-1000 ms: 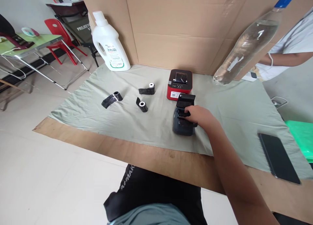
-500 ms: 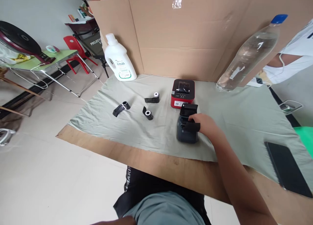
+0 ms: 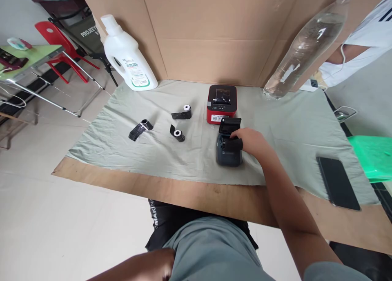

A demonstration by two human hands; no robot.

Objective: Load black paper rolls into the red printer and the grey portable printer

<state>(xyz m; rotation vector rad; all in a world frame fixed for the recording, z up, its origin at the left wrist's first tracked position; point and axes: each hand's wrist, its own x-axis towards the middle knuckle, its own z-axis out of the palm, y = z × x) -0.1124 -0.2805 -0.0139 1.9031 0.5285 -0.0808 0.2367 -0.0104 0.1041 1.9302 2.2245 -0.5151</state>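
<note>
My right hand (image 3: 252, 142) reaches from the right into the dark mini label printer (image 3: 229, 158), whose lid (image 3: 230, 125) stands up. Its fingers close on a black paper roll (image 3: 234, 144) at the compartment; the fingertips are partly hidden inside. The loose end of the roll sticks out toward the right side of the printer. My left hand (image 3: 162, 262) rests low against the grey shirt, its fingers hidden. Behind the open printer is a red and black printer (image 3: 222, 103). Three black rolls lie to the left: an upper one (image 3: 182, 113), a lower one (image 3: 178, 135) and a leftmost one (image 3: 141, 129).
A white detergent bottle (image 3: 131, 63) leans at the back left before a cardboard wall (image 3: 211, 40). A tall clear water bottle (image 3: 309, 44) leans at the back right. A black phone (image 3: 338, 182) lies at right. Someone in a white shirt (image 3: 372, 48) is beyond the wall.
The view has tipped downward and shifted. My right hand stays at the open printer, with the roll's end now closer to the compartment. More of my left hand shows.
</note>
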